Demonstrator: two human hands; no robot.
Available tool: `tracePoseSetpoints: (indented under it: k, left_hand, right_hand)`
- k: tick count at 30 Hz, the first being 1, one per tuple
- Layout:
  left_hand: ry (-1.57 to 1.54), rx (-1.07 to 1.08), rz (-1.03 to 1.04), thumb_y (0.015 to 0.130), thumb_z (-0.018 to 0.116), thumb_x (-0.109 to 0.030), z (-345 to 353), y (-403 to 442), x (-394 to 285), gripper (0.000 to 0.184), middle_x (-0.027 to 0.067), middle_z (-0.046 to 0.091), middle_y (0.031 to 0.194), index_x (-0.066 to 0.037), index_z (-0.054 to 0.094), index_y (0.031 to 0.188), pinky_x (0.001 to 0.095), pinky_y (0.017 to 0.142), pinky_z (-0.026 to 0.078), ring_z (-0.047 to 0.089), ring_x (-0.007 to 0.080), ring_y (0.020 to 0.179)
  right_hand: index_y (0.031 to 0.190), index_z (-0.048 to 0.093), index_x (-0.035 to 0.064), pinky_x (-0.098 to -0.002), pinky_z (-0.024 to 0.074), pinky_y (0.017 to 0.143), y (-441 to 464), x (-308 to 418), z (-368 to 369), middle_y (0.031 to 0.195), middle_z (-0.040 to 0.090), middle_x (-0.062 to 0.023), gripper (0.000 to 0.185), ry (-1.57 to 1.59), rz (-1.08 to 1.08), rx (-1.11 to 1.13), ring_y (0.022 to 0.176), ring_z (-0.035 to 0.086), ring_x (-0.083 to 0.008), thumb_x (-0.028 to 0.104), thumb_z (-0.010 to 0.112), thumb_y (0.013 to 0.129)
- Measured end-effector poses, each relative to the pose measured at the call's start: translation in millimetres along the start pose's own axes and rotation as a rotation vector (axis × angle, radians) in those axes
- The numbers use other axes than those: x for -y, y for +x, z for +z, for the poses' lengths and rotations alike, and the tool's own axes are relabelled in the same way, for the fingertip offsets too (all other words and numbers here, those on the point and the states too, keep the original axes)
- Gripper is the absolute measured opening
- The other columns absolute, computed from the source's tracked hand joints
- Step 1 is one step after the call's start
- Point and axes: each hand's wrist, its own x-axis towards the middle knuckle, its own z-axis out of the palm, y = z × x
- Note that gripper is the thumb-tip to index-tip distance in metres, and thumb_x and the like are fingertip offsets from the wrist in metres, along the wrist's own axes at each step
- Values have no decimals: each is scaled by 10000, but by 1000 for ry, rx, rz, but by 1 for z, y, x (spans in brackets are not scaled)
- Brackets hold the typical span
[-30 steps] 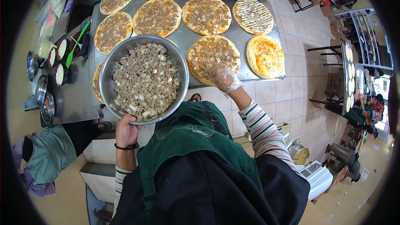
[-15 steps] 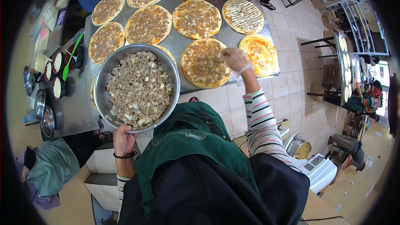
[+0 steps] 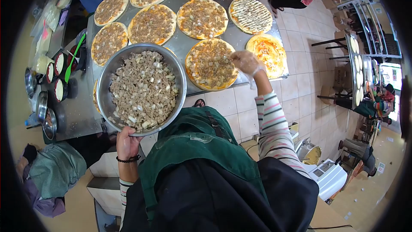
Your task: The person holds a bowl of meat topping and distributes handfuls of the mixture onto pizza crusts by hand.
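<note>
While the left hand (image 3: 128, 145) pinches the metal bowl (image 3: 104, 92) by its rim, left of the pizza (image 3: 210, 65), the right hand (image 3: 248, 62) curls its fingers at the pizza's right edge, cannot tell if gripping anything; mince (image 3: 143, 90) probably wants scattering low, loose, bowl level.

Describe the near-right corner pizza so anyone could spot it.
On the metal table, find the near right corner. The pizza there is beside the right hand. Unlike its meat-topped and white-striped neighbours, it shows a bright orange topping.
</note>
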Motion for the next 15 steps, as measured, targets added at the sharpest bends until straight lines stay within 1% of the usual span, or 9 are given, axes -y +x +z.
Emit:
tracePoseSetpoints:
  k: [3, 5, 6, 9, 10, 11, 13, 14, 15]
  left_hand:
    - [-9, 107, -5, 687, 404, -28, -11, 6, 3, 202, 132, 538, 894, 46, 459, 867, 299, 582, 486, 565, 226, 741]
    - [-32, 77, 31, 671, 388, -16, -10, 8, 4, 228, 190, 527, 910, 104, 452, 855, 360, 627, 521, 571, 272, 771]
    - [-29, 82, 30, 671, 388, -16, -8, 8, 3, 228, 190, 527, 910, 104, 452, 855, 360, 627, 521, 571, 272, 771]
    - [-29, 103, 7, 673, 388, -16, -4, 9, 3, 220, 187, 533, 894, 104, 454, 844, 353, 626, 522, 573, 267, 767]
    - [-30, 94, 14, 675, 387, -18, -2, 9, 3, 221, 186, 535, 890, 105, 453, 847, 350, 622, 522, 574, 264, 761]
    - [-29, 84, 20, 677, 386, -20, -1, 8, 4, 223, 185, 537, 885, 106, 452, 850, 347, 619, 523, 575, 262, 755]
    - [-10, 125, -4, 683, 393, -21, -7, 9, 4, 193, 166, 538, 890, 76, 459, 837, 334, 613, 512, 572, 253, 754]
    - [5, 166, -23, 689, 399, -22, -9, 10, 4, 165, 147, 540, 895, 46, 466, 824, 322, 608, 501, 568, 244, 752]
    - [4, 165, -21, 689, 399, -22, -7, 9, 4, 165, 147, 540, 895, 46, 466, 824, 322, 608, 501, 568, 244, 752]
  right_hand:
    - [883, 581, 98, -343, 432, 703, -10, -11, 15, 852, 571, -140, 221, -172, -16, 28, 774, 550, -267, 194, 472, 716]
    - [864, 591, 105, -350, 434, 697, -17, -9, 29, 814, 575, -142, 218, -188, -28, -96, 762, 552, -268, 156, 456, 701]
    - [815, 604, 106, -339, 445, 658, -24, -7, 32, 788, 583, -118, 194, -123, -176, -244, 726, 556, -259, 137, 476, 672]
    - [758, 615, 102, -322, 450, 630, -28, -2, 32, 793, 591, -92, 159, -121, -147, -248, 711, 558, -249, 122, 498, 653]
    - [712, 608, 68, -283, 453, 578, -25, -7, 33, 729, 599, -83, 115, -94, -176, -305, 639, 574, -197, 102, 519, 647]
    - [712, 608, 68, -283, 453, 578, -30, -10, 32, 729, 599, -83, 115, -91, -174, -303, 639, 574, -197, 102, 519, 647]
    - [709, 595, 35, -250, 445, 523, -39, -15, 27, 620, 583, -78, 91, 415, 127, -308, 545, 557, -143, 76, 530, 661]
    - [711, 587, 13, -229, 434, 496, -37, -37, 47, 553, 563, -70, 78, 459, 136, -354, 491, 527, -106, 58, 541, 668]
    - [711, 587, 13, -229, 434, 496, -37, -41, 57, 553, 563, -70, 78, 460, 133, -353, 491, 527, -106, 58, 541, 668]
